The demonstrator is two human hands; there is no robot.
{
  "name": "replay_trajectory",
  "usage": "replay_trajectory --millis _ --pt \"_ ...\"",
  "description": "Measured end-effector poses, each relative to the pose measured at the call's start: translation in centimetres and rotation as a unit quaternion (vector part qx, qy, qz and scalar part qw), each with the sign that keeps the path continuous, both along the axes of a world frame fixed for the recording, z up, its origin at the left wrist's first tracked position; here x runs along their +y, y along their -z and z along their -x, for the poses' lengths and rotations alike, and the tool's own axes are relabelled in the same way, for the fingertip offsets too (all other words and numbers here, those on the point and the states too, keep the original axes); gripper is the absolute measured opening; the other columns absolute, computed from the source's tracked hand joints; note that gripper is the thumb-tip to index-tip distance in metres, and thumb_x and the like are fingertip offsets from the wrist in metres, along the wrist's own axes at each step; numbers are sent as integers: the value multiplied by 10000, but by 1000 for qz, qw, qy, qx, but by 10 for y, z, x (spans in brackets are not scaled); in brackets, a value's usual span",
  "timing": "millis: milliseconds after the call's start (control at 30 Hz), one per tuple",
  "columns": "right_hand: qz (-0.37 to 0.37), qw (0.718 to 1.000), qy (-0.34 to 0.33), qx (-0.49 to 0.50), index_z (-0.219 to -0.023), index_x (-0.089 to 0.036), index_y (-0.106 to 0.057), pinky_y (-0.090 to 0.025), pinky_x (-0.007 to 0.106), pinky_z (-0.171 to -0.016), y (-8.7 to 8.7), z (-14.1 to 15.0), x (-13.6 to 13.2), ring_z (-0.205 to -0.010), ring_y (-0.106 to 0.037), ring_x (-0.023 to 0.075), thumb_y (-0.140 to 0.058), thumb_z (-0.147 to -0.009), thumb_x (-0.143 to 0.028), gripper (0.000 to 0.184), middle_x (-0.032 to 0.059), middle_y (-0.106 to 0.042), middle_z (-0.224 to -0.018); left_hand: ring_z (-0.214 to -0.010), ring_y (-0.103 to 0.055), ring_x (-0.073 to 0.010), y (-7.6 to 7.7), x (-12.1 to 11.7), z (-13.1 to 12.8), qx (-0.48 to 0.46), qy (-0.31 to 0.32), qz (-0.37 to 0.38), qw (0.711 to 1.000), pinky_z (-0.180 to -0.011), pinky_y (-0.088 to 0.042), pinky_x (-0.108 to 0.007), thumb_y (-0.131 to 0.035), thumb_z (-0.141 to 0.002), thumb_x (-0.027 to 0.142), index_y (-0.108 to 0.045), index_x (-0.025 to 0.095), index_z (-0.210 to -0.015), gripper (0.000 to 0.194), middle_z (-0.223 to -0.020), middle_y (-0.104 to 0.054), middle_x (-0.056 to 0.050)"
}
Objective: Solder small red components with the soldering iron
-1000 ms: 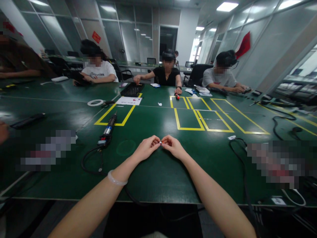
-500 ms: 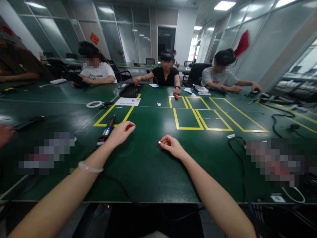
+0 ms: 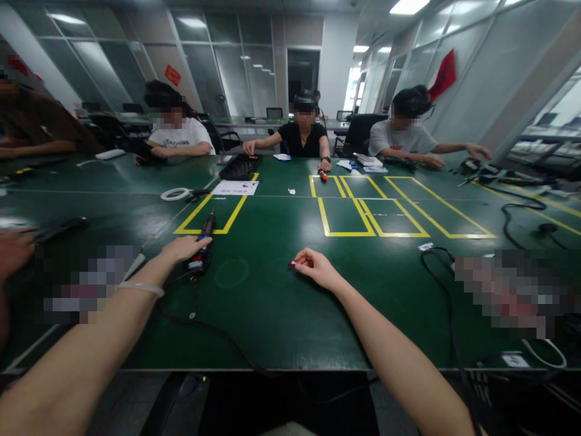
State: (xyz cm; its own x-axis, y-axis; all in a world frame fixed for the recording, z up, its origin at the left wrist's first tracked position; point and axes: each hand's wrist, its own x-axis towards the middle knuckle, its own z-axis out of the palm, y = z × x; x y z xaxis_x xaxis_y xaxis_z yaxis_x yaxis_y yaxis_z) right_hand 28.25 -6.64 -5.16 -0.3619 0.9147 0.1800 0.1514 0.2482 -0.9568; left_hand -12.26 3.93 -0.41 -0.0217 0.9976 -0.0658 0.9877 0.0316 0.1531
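Note:
My left hand [image 3: 184, 249] is closed across the body of a dark electric screwdriver [image 3: 209, 225], which lies on the green table with its tip pointing away from me. Its fingers lie across the grip and hide part of it; blue and red parts show around them. In my right hand [image 3: 315, 266], thumb and fingertips pinch a small red and white piece [image 3: 292, 264], held just above the table. It is too small to name. The screwdriver's black cord [image 3: 218, 334] trails toward the front edge.
Yellow tape outlines [image 3: 349, 235] mark the table [image 3: 281, 327]. Further off are a black tray [image 3: 240, 166], a white sheet [image 3: 236, 188] and a cable coil [image 3: 175, 194]. Blurred-out items lie at both sides. Several people sit around; a co-worker's hand [image 3: 13, 248] rests at far left.
My left hand has moved left and down onto the electric screwdriver, from above and right of it. My right hand stays in place with the small piece.

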Motion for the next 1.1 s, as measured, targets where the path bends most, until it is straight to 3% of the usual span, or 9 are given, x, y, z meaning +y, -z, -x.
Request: replay_trajectory --millis 133,267,433,567,700,933,1033,1100 --pt "-2 1000 -4 -4 -902 -153 -558 -399 217 -588 -1 2 0 -610 -486 88 -626 -766 -272 193 -15 -549 -724 -794 -618 -253 4 -11 -32 11 -13 46 999 -694 -467 -330 -325 -787 739 -658 104 -908 727 -986 -677 -167" --pt "-7 1000 -14 -7 -907 -156 -567 -390 215 -581 -5 2 -2 -606 -477 89 -624 -768 -285 198 -18 -546 -717 -931 -625 -342 6 -29 -92 5 -7 58 998 -720 -473 -379 -267 -729 801 -681 180 -966 783 -1073 -662 -174" --pt "-50 997 9 -61 -878 -158 -613 -383 228 -582 -8 2 -5 -598 -470 98 -650 -748 -288 188 -17 -551 -697 -957 -630 -359 6 -48 -169 -10 19 46 999 -753 -471 -400 -270 -735 779 -693 188 -979 766 -1032 -679 -179" --pt "-44 996 4 -77 -890 -158 -607 -374 224 -556 -8 2 -5 -576 -470 99 -639 -746 -254 175 -24 -546 -670 -946 -636 -372 6 -58 -207 -29 25 26 999 -748 -469 -419 -284 -762 732 -715 169 -936 730 -984 -690 -198" --pt "-56 994 11 -88 -861 -162 -593 -369 220 -547 -8 4 -5 -570 -468 99 -634 -737 -220 143 -33 -534 -647 -936 -639 -375 6 -63 -221 -49 27 12 998 -732 -470 -414 -323 -766 708 -726 154 -912 701 -967 -692 -207" --pt "-93 991 2 -96 -854 -169 -616 -397 231 -591 -8 5 -6 -621 -496 105 -660 -741 -246 143 -8 -555 -744 -930 -639 -368 7 -70 -223 -62 15 2 998 -755 -466 -426 -306 -799 700 -707 158 -884 679 -933 -688 -198" --pt "-91 992 5 -90 -849 -167 -616 -403 235 -599 -8 5 -6 -618 -493 104 -665 -739 -247 145 -5 -552 -749 -968 -611 -362 10 -77 -222 -88 19 -73 993 -790 -463 -459 -338 -827 660 -648 145 -1030 633 -990 -658 -197" --pt "-71 995 -4 -77 -880 -168 -602 -407 235 -594 -8 7 -6 -608 -496 104 -655 -746 -248 164 -11 -562 -727 -1081 -550 -338 13 -80 -220 -120 59 -157 978 -861 -449 -457 -427 -839 580 -566 156 -1175 558 -1153 -593 -185"
